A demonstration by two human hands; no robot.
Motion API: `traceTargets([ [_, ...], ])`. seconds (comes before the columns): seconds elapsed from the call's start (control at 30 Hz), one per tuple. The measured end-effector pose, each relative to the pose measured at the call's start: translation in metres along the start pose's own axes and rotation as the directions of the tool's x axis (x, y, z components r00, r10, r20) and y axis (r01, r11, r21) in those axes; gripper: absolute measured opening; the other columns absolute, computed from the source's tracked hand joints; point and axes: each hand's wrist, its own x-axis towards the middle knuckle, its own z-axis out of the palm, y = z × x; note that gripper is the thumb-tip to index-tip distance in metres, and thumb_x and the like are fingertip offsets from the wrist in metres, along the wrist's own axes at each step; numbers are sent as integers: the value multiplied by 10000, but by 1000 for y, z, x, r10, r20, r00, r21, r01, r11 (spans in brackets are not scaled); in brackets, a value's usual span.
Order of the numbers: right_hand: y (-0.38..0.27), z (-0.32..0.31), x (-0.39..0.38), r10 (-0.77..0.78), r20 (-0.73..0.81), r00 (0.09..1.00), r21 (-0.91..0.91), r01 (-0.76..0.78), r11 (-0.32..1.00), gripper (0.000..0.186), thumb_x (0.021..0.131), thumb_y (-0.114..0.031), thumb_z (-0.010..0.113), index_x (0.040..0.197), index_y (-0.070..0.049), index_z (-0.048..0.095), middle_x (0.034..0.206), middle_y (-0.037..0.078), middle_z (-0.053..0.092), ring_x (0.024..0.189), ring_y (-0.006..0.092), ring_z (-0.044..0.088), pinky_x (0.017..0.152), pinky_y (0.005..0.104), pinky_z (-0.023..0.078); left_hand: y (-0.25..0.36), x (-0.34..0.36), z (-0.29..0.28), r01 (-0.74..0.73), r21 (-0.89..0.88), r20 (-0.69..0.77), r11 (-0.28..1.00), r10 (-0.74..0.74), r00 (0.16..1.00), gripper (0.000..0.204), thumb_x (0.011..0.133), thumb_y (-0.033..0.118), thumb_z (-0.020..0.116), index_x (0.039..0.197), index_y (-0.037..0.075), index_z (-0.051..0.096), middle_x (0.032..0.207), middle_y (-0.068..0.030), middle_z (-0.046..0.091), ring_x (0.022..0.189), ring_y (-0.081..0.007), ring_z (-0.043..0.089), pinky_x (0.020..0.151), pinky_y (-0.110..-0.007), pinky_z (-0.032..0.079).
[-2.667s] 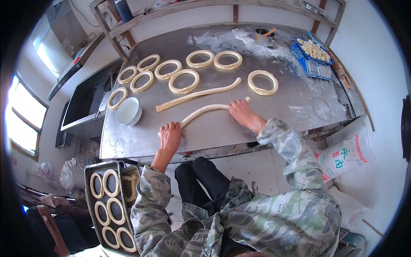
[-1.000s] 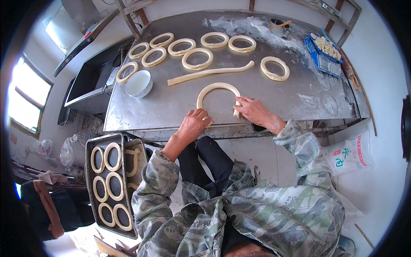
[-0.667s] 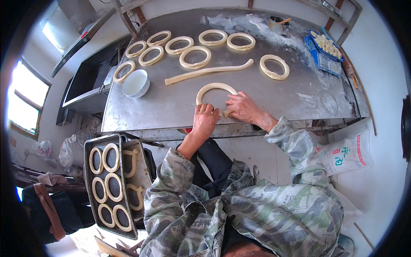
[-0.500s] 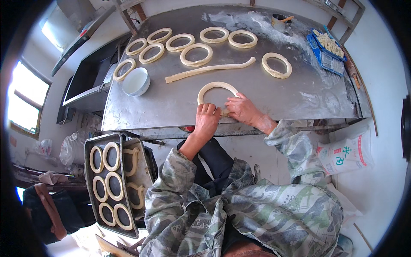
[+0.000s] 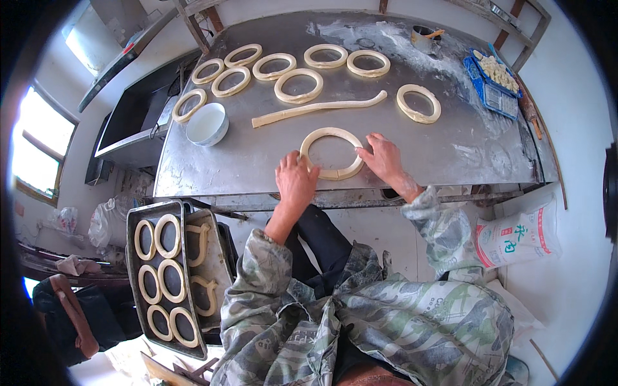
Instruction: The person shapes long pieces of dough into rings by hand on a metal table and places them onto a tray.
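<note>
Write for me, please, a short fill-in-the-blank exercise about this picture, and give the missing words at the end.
1. The front dough ring lies ____ the left hand and the right hand.
2. In the dark tray, exactly ____ ring-shaped pieces lie in two columns.
3. From the person's view, the white bowl stands to the ____ of the long dough strip.

Missing words: between; six; left.

Loose green-and-grey camouflage jacket (image 5: pixel 412 315), long sleeves (image 5: pixel 257 267), black trousers (image 5: pixel 326 241), bare hands (image 5: pixel 296 183)
</note>
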Motion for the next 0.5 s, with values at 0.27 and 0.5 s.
traceTargets([
  [0.27, 19, 56, 18, 14, -279, 960, -35, -24, 999, 175, 755, -125, 681, 898, -29, 712, 947, 161, 681, 838, 397, 664, 735, 498, 548, 2, 42, 10, 297, 53, 206, 953, -301, 931, 431, 781, 297, 745, 1070, -23, 731, 1158, -177, 665, 1044, -394, 647, 902, -464, 540],
  [0.5, 14, 24, 23, 336, 573, 748, 806, -589, -63, 208, 959, -53, 608, 1116, 81, 631, 1002, 214, 725, 855, 287, 736, 689, 392, 606, -35, 44, 3, 731, -634, 637, 251, -366, 678, 300, 839, 125, 707, 1077, -57, 696, 835, -121, 720, 745, -292, 726, 672, -392, 594],
])
